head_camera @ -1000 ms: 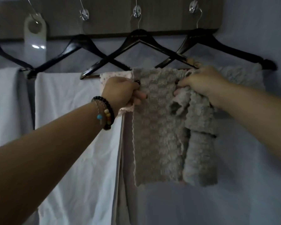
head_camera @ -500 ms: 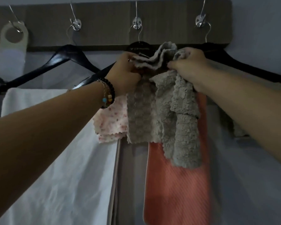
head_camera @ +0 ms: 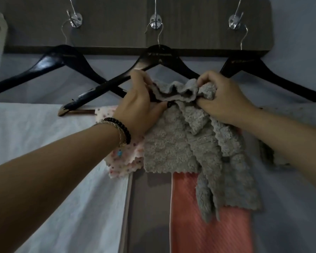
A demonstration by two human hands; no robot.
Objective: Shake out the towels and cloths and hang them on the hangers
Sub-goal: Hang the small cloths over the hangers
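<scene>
A fluffy grey cloth (head_camera: 173,148) hangs bunched just under the middle black hanger (head_camera: 159,53). My left hand (head_camera: 139,105), with beaded bracelets on the wrist, grips its crumpled top edge at the left. The right end of that edge is pinched by my right hand (head_camera: 224,101). Behind the grey cloth a pink dotted cloth (head_camera: 124,161) and an orange ribbed cloth (head_camera: 199,225) hang from the same hanger. The hanger's lower bar is hidden by my hands.
A dark wooden board (head_camera: 117,21) carries metal hooks (head_camera: 155,22). Black hangers hang at left (head_camera: 60,57) and right (head_camera: 244,63). A white towel (head_camera: 44,143) hangs at left, another grey cloth (head_camera: 288,114) at right behind my forearm.
The view came closer to the hangers. My hands bunched the grey cloth's top edge together and then drew it down a little; the orange cloth behind came into sight.
</scene>
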